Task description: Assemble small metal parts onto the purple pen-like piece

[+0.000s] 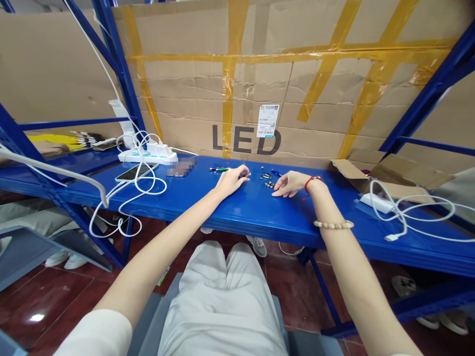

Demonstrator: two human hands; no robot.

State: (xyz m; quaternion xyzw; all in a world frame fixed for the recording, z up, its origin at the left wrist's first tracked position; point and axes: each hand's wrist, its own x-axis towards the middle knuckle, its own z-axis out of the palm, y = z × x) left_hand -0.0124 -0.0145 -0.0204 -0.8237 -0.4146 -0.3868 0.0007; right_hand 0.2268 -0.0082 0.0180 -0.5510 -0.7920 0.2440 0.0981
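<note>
Blue shelf (237, 207): left hand (232, 180) seemingly pinches a pen (219, 169) (lying crosswise); right hand (291, 184) open.

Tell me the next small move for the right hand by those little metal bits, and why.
Probably close the right hand on one of the small metal pieces. Its fingertips lie on the blue shelf just beside that cluster, open and seemingly holding nothing, while the left hand already rests on a small item near the green pen. What that item is, I cannot tell.
</note>
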